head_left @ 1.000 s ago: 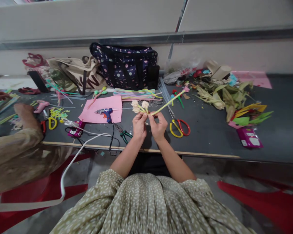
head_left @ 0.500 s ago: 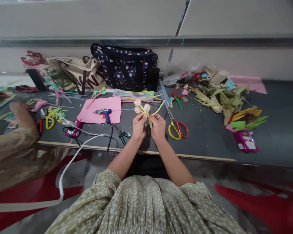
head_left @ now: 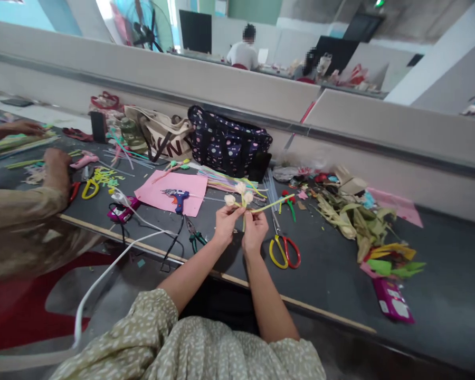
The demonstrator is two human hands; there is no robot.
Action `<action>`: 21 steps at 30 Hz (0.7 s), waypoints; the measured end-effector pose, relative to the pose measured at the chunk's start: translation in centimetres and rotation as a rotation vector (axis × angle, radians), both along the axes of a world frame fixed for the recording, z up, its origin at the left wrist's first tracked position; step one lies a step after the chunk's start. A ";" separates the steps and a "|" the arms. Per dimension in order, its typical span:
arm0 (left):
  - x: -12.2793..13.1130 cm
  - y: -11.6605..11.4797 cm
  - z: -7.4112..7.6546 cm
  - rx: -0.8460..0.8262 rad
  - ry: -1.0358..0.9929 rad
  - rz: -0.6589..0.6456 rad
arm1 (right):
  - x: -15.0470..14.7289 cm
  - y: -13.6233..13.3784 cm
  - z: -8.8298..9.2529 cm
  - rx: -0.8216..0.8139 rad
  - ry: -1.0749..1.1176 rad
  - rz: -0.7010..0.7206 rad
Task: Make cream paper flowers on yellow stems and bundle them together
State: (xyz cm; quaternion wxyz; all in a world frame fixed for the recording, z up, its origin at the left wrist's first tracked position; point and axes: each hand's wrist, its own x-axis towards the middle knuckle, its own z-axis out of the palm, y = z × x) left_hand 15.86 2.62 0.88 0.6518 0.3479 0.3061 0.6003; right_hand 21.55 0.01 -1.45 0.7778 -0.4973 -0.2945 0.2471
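My left hand pinches a small bunch of handmade flowers, with three cream, bud-like heads on pale green stems. Pressed close beside it, my right hand has its fingers closed on the same stems and on a yellow-green fuzzy strip. The strip's free end points right. Where it meets the stems is hidden by my fingers. Scissors with one yellow and one red handle lie right of my right hand. A blue glue gun rests on a pink sheet to the left.
Green-handled pliers lie near my left forearm. Colored fuzzy sticks and a dark patterned bag stand behind. Dried husks and a purple packet are at right. A white cable crosses the table edge; a co-worker's arm is at left.
My view has tilted up and turned, showing people beyond the partition. The flower heads stand more spread apart, and the strip has swung lower, stretching farther right. Both hands keep their hold.
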 end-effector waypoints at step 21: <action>0.4 5.1 -3.7 0.273 0.307 0.003 | 1.5 4.7 -3.7 0.072 0.216 0.075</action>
